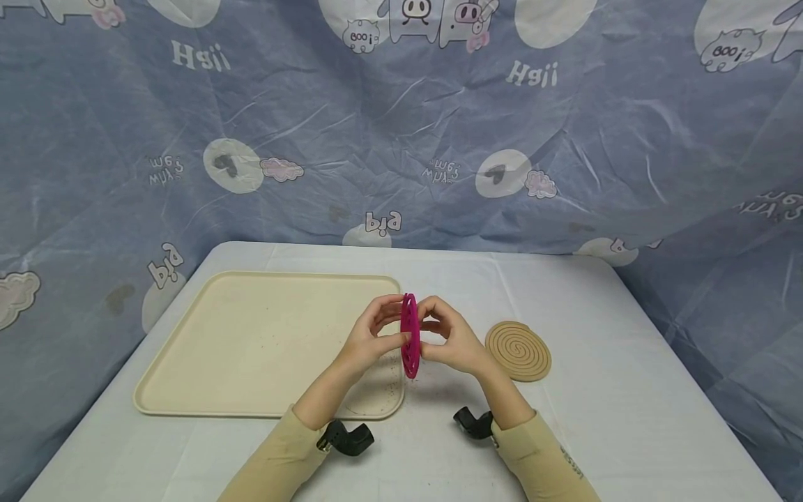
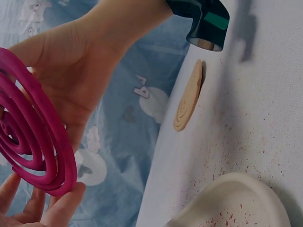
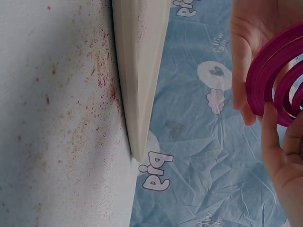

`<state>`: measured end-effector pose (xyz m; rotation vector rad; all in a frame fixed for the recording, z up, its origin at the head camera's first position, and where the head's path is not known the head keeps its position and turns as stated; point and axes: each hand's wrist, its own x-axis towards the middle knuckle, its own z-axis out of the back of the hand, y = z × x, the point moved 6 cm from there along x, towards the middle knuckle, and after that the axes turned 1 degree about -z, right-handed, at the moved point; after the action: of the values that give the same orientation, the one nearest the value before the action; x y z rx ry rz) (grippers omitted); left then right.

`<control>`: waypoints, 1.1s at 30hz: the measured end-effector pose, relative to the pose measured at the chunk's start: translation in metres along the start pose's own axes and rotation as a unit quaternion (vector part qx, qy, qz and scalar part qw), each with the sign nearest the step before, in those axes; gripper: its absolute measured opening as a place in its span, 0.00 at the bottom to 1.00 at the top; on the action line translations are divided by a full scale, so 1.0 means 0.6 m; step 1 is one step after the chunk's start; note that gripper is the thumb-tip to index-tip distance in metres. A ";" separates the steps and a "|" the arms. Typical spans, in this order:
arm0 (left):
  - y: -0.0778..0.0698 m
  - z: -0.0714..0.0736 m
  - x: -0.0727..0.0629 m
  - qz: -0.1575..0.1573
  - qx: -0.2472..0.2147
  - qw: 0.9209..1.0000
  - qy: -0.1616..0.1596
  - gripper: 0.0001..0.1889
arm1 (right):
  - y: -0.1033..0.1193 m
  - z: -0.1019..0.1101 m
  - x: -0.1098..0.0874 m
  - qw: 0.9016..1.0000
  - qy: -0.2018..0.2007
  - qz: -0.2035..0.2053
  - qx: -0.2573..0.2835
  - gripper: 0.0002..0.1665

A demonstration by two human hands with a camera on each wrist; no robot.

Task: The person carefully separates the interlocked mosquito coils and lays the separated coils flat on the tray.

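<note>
A magenta mosquito coil (image 1: 410, 335) stands upright on edge above the table, held between both hands. My left hand (image 1: 371, 336) pinches its left side near the tray's right rim, with the thumb low on the coil. From the other side my right hand (image 1: 454, 339) grips it with bent fingers and thumb. In the left wrist view, the rings of the magenta coil (image 2: 40, 111) spiral inward with gaps between them. The right wrist view catches part of the coil (image 3: 265, 78) between the two hands. A tan mosquito coil (image 1: 518, 351) lies flat on the table, right of my right hand.
A large cream tray (image 1: 251, 341) fills the table's left half, its right end under my left hand. Reddish and brown crumbs (image 3: 102, 78) are scattered on the white table (image 1: 627, 390) beside the tray. A blue patterned curtain (image 1: 401, 139) hangs behind the table.
</note>
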<state>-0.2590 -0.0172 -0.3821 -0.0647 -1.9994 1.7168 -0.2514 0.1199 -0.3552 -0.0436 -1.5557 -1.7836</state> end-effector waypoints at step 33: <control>0.001 0.008 -0.002 0.054 0.024 0.998 -0.021 0.22 | 0.000 0.000 0.003 0.998 0.013 0.039 0.042 0.36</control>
<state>-0.2603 -0.0218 -0.3833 -0.1238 -2.0165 1.8469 -0.2530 0.1192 -0.3543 -0.0400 -1.5873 -1.6521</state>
